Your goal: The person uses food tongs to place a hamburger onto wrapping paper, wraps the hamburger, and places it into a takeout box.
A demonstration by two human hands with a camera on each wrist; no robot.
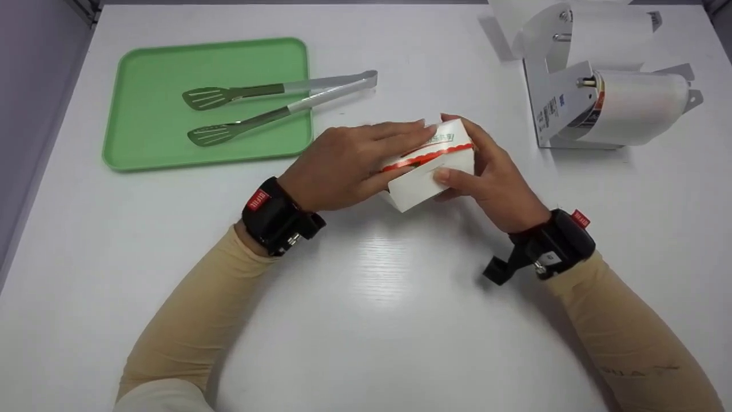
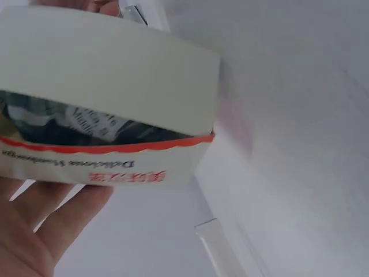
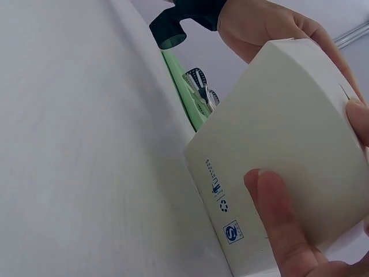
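Observation:
A white paper hamburger box [image 1: 420, 186] with a red scalloped band is raised in front of me, tilted between both hands. My right hand [image 1: 503, 189] grips its right end, thumb on the near side and other fingers around the far side and below. Across the lid, from the left, my left hand [image 1: 349, 163] lays its fairly straight fingers, the thumb near the front flap. In the left wrist view a gap between lid and body shows a dark packet [image 2: 86, 124] with white print inside. Blue printed marks are on the box's wall [image 3: 288, 127] in the right wrist view.
At the back left lies a green tray [image 1: 154, 137]. Slotted tongs [image 1: 257, 106] rest across it, their handle end past its right rim. A white metal stand [image 1: 540, 109] with a white roll [image 1: 640, 109] stands at the back right of the white table [image 1: 366, 320].

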